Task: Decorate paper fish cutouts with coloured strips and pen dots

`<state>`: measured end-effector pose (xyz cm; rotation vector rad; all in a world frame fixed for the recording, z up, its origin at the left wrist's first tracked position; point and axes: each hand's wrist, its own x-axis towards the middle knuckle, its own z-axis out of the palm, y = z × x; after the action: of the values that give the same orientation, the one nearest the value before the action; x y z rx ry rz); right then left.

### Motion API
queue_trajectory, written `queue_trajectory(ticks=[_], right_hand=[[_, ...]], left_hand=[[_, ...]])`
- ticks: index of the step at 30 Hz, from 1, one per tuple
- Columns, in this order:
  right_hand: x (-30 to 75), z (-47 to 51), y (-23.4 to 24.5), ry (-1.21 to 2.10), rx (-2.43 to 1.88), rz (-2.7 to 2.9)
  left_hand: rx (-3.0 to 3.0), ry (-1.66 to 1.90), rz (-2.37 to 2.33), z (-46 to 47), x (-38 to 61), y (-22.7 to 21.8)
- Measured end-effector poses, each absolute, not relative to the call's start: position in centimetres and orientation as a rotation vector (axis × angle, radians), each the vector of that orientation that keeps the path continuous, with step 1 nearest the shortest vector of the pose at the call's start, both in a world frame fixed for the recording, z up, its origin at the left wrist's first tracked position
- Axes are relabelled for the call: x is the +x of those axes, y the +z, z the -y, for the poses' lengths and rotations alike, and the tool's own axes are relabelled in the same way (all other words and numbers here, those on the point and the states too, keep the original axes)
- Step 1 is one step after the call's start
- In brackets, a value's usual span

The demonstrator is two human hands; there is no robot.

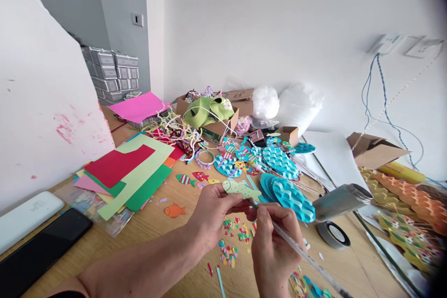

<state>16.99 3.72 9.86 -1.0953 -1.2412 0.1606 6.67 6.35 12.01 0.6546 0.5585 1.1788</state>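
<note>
My left hand point(212, 214) pinches a pale green paper fish point(240, 189) above the wooden table point(167, 237). My right hand point(274, 242) grips a thin clear pen-like tool point(300, 252), its tip touching the fish's lower edge. Small coloured paper bits point(233, 237) lie scattered on the table just under both hands. A blue folded-paper fan shape point(288, 195) lies right behind my right hand.
A stack of coloured paper sheets point(129, 172) lies at the left, with a black phone point(38, 251) and white case point(28, 216) nearer. Paper fish point(174, 210), blue wave pieces point(279, 160), a metal flask point(340, 201), a tape roll point(333, 234) and cardboard boxes point(213, 118) crowd the back.
</note>
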Motion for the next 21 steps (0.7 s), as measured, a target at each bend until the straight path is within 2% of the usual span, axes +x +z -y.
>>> queue_trajectory(ticks=[21], right_hand=[[17.04,-3.65,9.74,0.132,-1.068,1.228]], left_hand=[[0.647,1.170,-0.575,-6.59,6.69,11.57]])
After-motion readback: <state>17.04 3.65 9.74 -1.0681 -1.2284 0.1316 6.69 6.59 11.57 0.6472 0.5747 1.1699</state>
